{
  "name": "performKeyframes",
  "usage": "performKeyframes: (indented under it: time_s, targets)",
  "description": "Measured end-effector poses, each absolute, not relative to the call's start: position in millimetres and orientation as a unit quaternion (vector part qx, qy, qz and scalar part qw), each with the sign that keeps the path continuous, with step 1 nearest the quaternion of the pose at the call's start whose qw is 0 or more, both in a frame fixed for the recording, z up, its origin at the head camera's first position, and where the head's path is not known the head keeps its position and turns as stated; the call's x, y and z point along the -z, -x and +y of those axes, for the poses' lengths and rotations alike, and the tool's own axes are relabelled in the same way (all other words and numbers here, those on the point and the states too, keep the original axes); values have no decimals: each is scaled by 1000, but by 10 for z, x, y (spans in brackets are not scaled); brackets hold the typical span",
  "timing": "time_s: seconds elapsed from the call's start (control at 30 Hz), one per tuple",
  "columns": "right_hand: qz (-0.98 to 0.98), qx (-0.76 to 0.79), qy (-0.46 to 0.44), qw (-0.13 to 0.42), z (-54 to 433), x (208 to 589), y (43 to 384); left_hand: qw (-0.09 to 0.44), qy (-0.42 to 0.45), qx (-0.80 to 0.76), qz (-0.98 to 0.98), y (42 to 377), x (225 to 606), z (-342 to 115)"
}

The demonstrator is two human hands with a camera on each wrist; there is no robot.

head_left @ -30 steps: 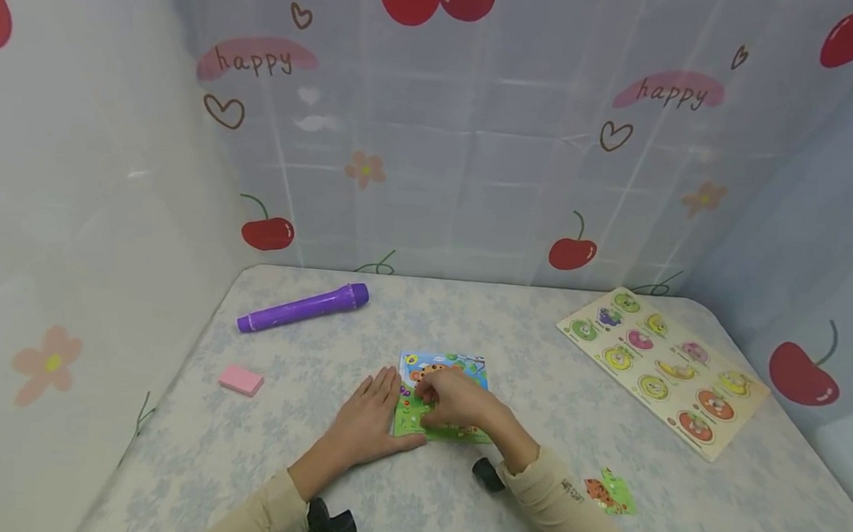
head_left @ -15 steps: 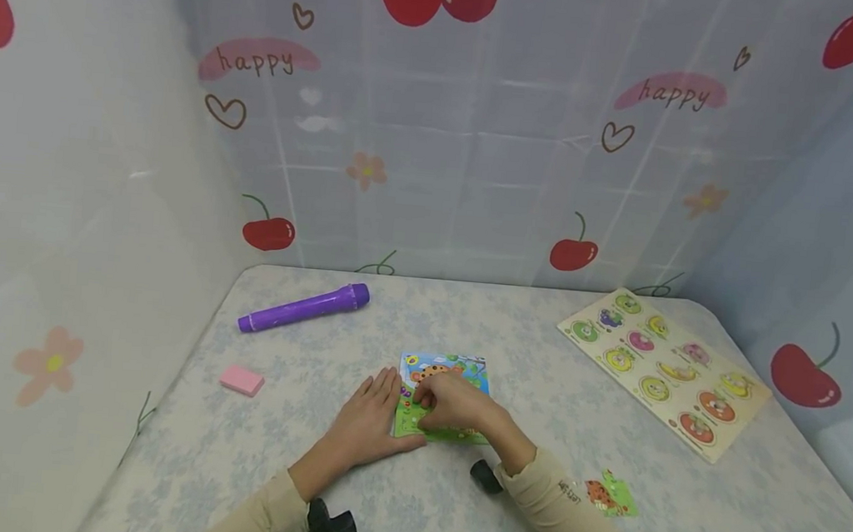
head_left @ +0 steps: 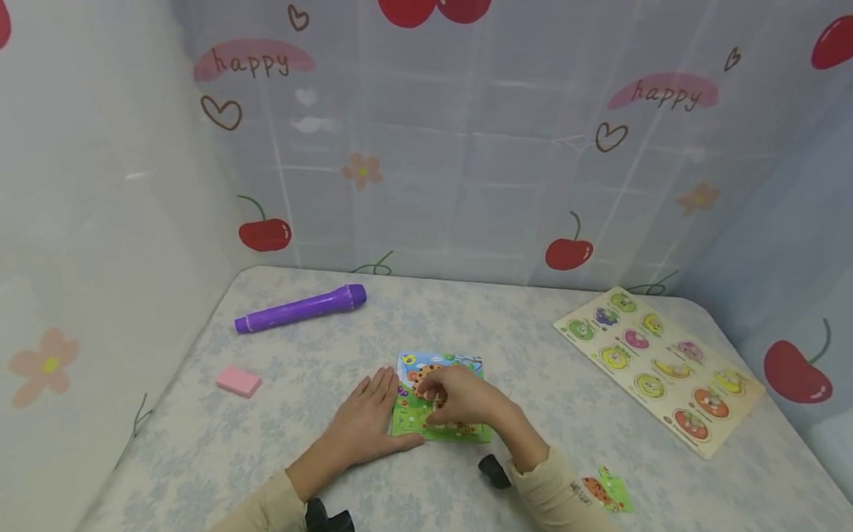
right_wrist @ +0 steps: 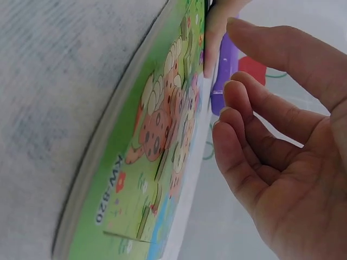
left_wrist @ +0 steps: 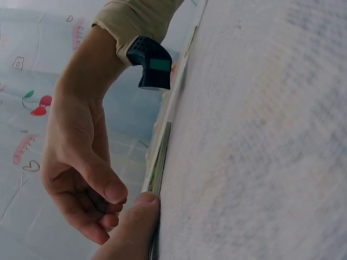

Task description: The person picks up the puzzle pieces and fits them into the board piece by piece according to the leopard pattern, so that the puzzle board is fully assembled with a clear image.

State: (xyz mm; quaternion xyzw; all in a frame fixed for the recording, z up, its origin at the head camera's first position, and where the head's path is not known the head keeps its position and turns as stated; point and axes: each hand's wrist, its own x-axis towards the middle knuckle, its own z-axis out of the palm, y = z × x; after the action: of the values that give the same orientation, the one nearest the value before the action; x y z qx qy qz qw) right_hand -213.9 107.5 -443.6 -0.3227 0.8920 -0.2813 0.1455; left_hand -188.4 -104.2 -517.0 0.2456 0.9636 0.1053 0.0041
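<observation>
A small jigsaw puzzle with a spotted cartoon animal on green and blue lies in the middle of the table. My left hand lies along its left side, fingers stretched out, thumb at the near left corner. Above the puzzle hovers my right hand, with loosely bent fingers and the thumb apart from them. In the right wrist view nothing is between the fingers of that hand, and the puzzle picture shows raised piece edges and a "KW-820" print. Part of the puzzle is hidden under the right hand in the head view.
A loose puzzle piece lies right of the right sleeve. Farther right is a wooden fruit board. A purple toy microphone and a pink block lie on the left. Black wrist cameras sit at both cuffs.
My right hand has shifted slightly right, its thumb and fingers now farther apart, and more of the puzzle picture shows beneath it. The left hand has stayed in place.
</observation>
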Motion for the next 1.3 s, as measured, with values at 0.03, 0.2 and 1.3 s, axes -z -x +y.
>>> performKeyframes:
  time_s: [0.03, 0.2, 1.3]
  targets:
    - [891, 281, 326, 146, 1083, 4434, 2136, 4, -246, -106, 963, 1882, 5168, -1042]
    - [886, 287, 331, 153, 1136, 4403, 2094, 8, -247, -110, 963, 1874, 5151, -1039]
    - [914, 291, 199, 199, 2706, 4312, 1361, 19, -245, -97, 964, 1907, 5174, -1036]
